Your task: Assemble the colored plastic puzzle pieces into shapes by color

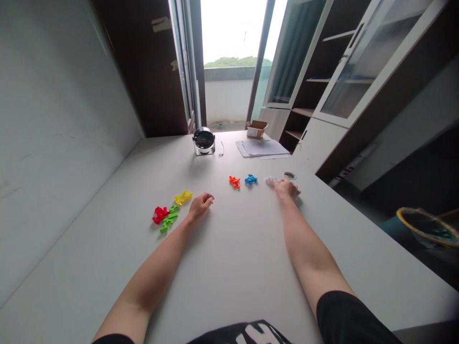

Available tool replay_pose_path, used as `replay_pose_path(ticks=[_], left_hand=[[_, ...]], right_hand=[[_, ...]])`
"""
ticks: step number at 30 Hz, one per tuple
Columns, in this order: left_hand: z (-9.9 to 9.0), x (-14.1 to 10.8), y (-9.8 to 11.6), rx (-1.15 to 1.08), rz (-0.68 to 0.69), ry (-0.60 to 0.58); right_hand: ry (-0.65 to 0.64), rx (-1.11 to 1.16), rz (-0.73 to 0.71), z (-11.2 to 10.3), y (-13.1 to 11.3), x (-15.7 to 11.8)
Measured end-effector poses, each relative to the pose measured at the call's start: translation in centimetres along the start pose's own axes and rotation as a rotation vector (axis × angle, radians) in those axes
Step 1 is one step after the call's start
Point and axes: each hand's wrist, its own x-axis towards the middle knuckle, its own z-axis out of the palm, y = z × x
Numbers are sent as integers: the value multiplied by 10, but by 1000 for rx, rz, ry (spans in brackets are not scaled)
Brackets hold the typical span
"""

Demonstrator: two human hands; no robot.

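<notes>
My right hand (287,188) reaches to a small pile of white plastic pieces (270,180), its thumb and finger closed at the pile's right edge. The hand covers part of that pile. My left hand (202,205) rests on the table with its fingers curled in; I cannot make out anything held in them. Just left of it lie yellow plastic pieces (183,197). Green pieces (169,219) and red pieces (160,215) sit together further left. Between my hands, farther back, are orange pieces (234,181) and blue pieces (251,179).
The white table (229,267) meets a wall on the left. A roll of tape (290,176) lies behind my right hand. Farther back are papers (262,148), an opened cardboard box (256,129), a round black device on a stand (204,140) and a thin cord (222,149).
</notes>
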Motion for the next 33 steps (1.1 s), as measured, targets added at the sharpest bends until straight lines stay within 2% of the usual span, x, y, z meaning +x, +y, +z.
replay_pose_path(ticks=[4, 7, 9, 12, 16, 21, 33], left_hand=[[-1, -4, 8, 111, 9, -27], [-1, -7, 15, 256, 49, -4], [-2, -10, 20, 389, 109, 42], [-6, -12, 25, 556, 149, 157], [-13, -10, 22, 660, 85, 300], [-19, -6, 7, 755, 1, 392], [-25, -1, -14, 839, -162, 324]], right_hand=[[35, 27, -1, 1, -2, -2], [115, 87, -23, 1, -7, -5], [170, 160, -100, 0, -12, -8], [211, 283, -300, -1, -21, -12], [193, 386, -480, -2, -32, -21], [146, 469, -585, -5, -47, -37], [55, 580, -721, -22, -89, -80]])
